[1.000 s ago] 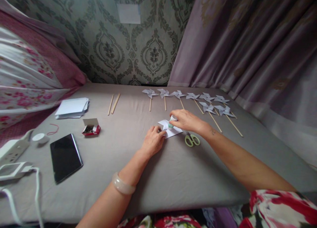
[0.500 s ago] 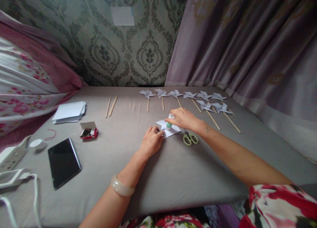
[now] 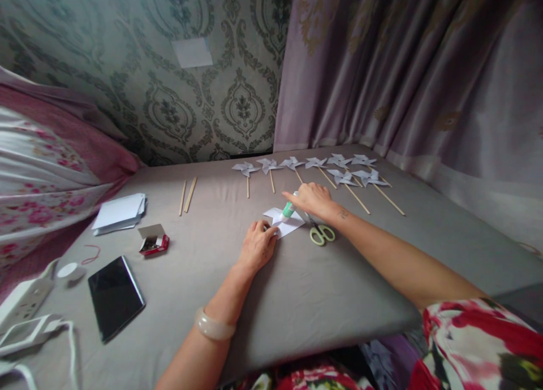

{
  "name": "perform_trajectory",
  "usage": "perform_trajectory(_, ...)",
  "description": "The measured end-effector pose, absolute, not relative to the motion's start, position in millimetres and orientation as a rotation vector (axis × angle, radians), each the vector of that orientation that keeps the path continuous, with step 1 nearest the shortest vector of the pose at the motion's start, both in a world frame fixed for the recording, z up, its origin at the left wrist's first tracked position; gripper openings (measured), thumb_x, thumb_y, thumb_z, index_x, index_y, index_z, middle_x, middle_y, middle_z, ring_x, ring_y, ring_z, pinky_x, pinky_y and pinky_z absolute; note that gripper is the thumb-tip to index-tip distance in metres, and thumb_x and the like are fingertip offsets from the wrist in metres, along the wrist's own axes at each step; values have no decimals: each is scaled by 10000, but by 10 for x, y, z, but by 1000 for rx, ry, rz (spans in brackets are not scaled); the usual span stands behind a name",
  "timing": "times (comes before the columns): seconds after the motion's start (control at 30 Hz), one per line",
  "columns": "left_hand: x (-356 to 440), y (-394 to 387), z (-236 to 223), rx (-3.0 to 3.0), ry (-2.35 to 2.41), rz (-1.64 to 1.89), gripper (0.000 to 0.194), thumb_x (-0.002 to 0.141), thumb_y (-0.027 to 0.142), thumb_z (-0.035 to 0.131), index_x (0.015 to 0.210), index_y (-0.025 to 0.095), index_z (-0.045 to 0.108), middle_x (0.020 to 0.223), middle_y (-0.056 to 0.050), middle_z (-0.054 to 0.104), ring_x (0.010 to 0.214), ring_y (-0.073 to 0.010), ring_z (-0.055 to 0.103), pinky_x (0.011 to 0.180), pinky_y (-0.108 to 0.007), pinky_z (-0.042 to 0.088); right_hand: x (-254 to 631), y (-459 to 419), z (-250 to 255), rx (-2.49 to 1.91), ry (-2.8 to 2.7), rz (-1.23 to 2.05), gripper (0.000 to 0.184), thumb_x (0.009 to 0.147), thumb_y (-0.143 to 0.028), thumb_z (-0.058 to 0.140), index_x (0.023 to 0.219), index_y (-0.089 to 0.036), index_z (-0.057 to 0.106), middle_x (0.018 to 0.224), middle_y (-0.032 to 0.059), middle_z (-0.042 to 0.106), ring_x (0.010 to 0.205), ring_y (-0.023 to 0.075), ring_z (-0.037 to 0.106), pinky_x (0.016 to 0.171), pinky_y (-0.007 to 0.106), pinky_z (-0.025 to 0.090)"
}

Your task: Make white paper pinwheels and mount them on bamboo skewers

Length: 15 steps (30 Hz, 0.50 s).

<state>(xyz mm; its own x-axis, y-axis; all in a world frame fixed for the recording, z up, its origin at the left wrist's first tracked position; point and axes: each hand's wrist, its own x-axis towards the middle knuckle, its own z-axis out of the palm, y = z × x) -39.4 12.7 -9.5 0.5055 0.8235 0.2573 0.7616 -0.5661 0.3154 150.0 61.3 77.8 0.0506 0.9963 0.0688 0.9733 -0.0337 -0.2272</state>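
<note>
Glue stick (image 3: 288, 210) (green band, white body) stands tilted on the folded paper (image 3: 291, 227), its top leaning toward one o'clock. Clock is centred on that paper, twelve toward the wall.

Right hand (image 3: 313, 200): fingers closed around the upper part of the tube; one digit reaches past its top toward nine o'clock. Whether this is thumb or index, cannot tell. Remaining fingertips are hidden behind the tube and hand.

Left hand (image 3: 258, 244), at eight o'clock: fingers bent and close together, thumb on the paper's near-left edge. Cannot tell whether they pinch the sheet or only press it down.

Scissors (image 3: 322, 234) lie just beside the paper, between three and four o'clock; handles are plain to see, blade tips hard to make out.

Finished pinwheels (image 3: 340, 177) spread from eleven round to two; one stick runs out of sight behind the right hand. Loose sticks (image 3: 190, 195) lie near ten, a paper stack (image 3: 119, 213) at nine, an open red box (image 3: 155, 246) just below nine; its small dark contents are too small to identify. White cable (image 3: 72, 350), at eight, is cut off by the frame.
</note>
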Motion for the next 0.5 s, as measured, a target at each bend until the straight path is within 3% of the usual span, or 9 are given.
perform_trajectory(0.1, -399, 128, -97, 2601, 1359, 585, 301, 902, 246, 451, 1124, 223, 653, 1069, -99, 552, 990, -225, 491, 912, -379, 438, 1636, 611, 701, -2180, -1815, 347, 573, 850, -589, 446, 880, -95, 735, 912, 242, 704, 978, 339, 644, 798, 384, 443)
perform_trajectory(0.27, -397, 129, -100, 2600, 1368, 599, 298, 904, 250, 449, 1115, 229, 658, 1065, -96, 560, 988, -222, 495, 904, -378, 446, 1874, 580, 545, -2146, -1434, 622, 431, 834, -486, 495, 688, -133, 695, 673, 180, 687, 903, 318, 656, 764, 349, 453)
perform_trajectory(0.37, -398, 134, -107, 2589, 1359, 601, 286, 896, 246, 466, 1097, 232, 669, 1057, -98, 569, 983, -225, 502, 898, -389, 453, 2004, 551, 436, -2061, -1258, 758, 394, 856, -434, 460, 649, -150, 639, 534, 107, 606, 670, 252, 636, 628, 324, 460)
perform_trajectory(0.5, -382, 138, -93, 2494, 1336, 777, 250, 877, 249, 512, 1056, 235, 686, 1058, -91, 590, 984, -216, 525, 901, -392, 453, 2081, 498, 336, -1759, -1054, 1047, 356, 909, -385, 366, 686, -175, 547, 481, 6, 498, 399, 114, 422, 412, 231, 344)
